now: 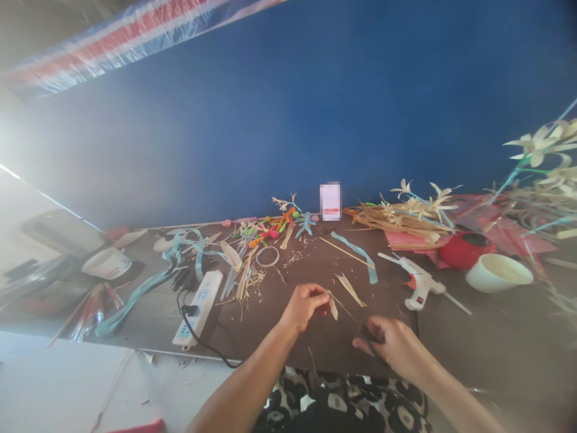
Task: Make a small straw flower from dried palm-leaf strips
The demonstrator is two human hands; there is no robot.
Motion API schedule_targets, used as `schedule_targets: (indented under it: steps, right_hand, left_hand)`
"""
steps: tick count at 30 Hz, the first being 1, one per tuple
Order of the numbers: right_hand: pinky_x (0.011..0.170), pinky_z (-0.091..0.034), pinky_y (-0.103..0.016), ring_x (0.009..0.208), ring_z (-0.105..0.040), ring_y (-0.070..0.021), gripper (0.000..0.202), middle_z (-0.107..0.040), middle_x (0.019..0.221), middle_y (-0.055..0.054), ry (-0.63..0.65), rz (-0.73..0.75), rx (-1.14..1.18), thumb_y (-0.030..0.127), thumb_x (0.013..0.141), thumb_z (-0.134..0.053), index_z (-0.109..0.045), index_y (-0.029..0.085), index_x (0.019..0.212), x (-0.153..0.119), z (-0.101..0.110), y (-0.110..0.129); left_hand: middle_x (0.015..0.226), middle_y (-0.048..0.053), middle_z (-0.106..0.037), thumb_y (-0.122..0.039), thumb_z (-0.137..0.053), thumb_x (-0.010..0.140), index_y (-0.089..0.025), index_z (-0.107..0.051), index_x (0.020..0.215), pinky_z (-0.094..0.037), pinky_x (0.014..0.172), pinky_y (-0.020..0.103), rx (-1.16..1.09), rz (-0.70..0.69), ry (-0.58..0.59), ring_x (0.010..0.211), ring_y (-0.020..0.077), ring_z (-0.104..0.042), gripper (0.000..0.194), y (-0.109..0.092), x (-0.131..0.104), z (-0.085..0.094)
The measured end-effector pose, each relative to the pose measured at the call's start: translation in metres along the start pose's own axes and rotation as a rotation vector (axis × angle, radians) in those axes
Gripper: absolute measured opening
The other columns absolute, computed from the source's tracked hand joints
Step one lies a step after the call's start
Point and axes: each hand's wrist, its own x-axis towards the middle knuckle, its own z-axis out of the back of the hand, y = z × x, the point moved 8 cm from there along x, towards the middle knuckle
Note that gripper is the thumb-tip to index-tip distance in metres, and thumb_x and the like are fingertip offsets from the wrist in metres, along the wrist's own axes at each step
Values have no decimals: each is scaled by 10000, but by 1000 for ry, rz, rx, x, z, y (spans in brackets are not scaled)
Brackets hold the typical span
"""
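Observation:
My left hand (305, 308) is closed, pinching a small pale strip of dried husk (333, 309) between thumb and fingers. In my right hand (393, 341) are dark-handled scissors (347, 311), its fingers wrapped round the grips. The thin blades point left and reach to the strip at my left fingertips; whether they touch it I cannot tell. Just beyond, a loose forked piece of husk (350, 290) lies on the dark table (279, 337). Farther back are a light blue ribbon (360, 255) and a thin straw-coloured stick (346, 251).
To the right lie a white glue gun (421, 284), a white cup (498, 273), a red container (466, 249) and husk flowers (433, 204). On the left are a power strip (198, 310) with a black cord, blue ribbon (135, 294) and a paper bowl (107, 263). A tape roll (267, 257) sits among scraps.

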Motion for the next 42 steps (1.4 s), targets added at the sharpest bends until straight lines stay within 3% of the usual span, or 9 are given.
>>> schedule_targets:
  steps: [10, 15, 18, 22, 27, 31, 38, 42]
  right_hand:
    - [413, -218, -192, 454, -295, -75, 325, -352, 451, 65, -1, -19, 138, 418, 572, -615, -401, 185, 495, 5, -6, -9]
    - [427, -277, -198, 431, -374, -85, 313, -401, 435, 58, 25, -127, 447, 436, 609, -595, -425, 182, 542, 12, -12, -12]
    - [504, -359, -214, 532, -484, -126, 276, -521, 554, 12, -2, -161, 673, 420, 627, -595, -502, 165, 679, 20, -4, -1]
    - [573, -386, -219, 637, -509, -138, 251, -553, 674, -15, -119, -47, 823, 373, 641, -603, -514, 165, 752, 30, 10, 17]
    - [519, -368, -210, 570, -477, -121, 199, -505, 594, 16, -167, 13, 703, 314, 621, -601, -493, 175, 714, 38, 4, 23]
    - [501, -346, -201, 537, -445, -103, 115, -494, 584, 27, -227, 70, 547, 216, 611, -555, -473, 183, 685, 37, 7, 28]
    - [488, -337, -199, 520, -438, -97, 112, -484, 574, 35, -267, 59, 542, 200, 606, -543, -444, 188, 658, 36, 3, 23]
    - [489, -346, -201, 518, -444, -94, 116, -483, 583, 34, -327, -8, 738, 223, 634, -543, -448, 182, 686, 39, 0, 11]
  left_hand:
    - [516, 5, -575, -268, -594, 600, -129, -558, 599, -372, 510, 215, 21, 23, 20, 476, 99, -502, 143, 6, 4, -1]
    - [635, 44, -626, -279, -559, 631, -128, -535, 669, -406, 561, 248, 33, 68, 81, 570, 142, -564, 157, 15, 5, -8]
    - [655, 49, -625, -304, -514, 672, -130, -516, 705, -419, 576, 261, 62, 23, 121, 576, 144, -567, 177, 13, 4, -16]
    - [600, 21, -594, -314, -486, 691, -127, -536, 691, -390, 529, 213, 330, -122, 95, 532, 111, -522, 194, 2, 2, -20]
    - [580, 4, -577, -293, -474, 684, -131, -592, 723, -341, 491, 191, 669, -240, 65, 521, 101, -489, 204, -7, -3, -23]
    - [627, 7, -597, -270, -504, 652, -151, -618, 713, -345, 534, 197, 807, -307, 65, 591, 120, -518, 175, -13, -7, -26]
    - [646, 11, -607, -269, -521, 634, -157, -627, 715, -356, 557, 206, 784, -283, 17, 593, 124, -517, 174, -12, -6, -21]
    - [526, -15, -539, -282, -549, 612, -137, -605, 661, -352, 498, 205, 516, -93, 14, 486, 95, -470, 163, 6, 5, -11]
